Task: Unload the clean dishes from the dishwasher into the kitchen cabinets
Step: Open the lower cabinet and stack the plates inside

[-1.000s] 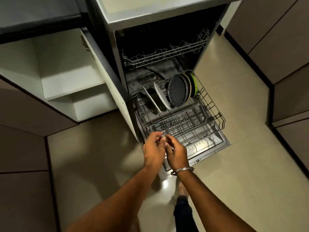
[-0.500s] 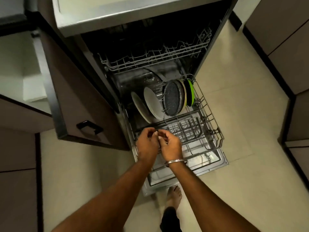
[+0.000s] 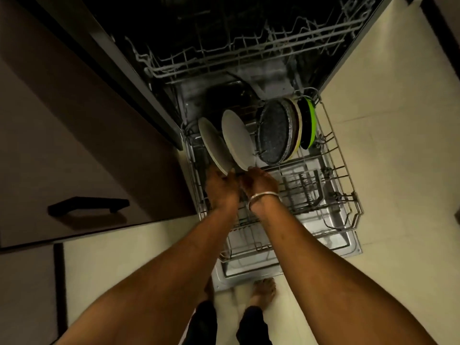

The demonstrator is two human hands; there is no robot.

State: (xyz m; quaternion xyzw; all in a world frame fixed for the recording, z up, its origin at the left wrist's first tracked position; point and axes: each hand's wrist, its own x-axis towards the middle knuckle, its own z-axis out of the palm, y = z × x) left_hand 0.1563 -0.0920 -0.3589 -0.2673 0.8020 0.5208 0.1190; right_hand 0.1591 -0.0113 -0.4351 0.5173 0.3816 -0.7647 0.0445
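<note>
2 to lift: left plate (image 3: 213, 145) and right plate (image 3: 237, 138), tilted on edge at the left of the lower rack (image 3: 344, 168). Probably stiff, slick, breakable; best pinched at near rims. Left hand (image 3: 221, 188), right hand (image 3: 260, 183) touching there; whether clasping, cannot tell.

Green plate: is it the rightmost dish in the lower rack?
Yes, the green plate stands at the row's right end in the lower rack, beyond the speckled pan.
</note>
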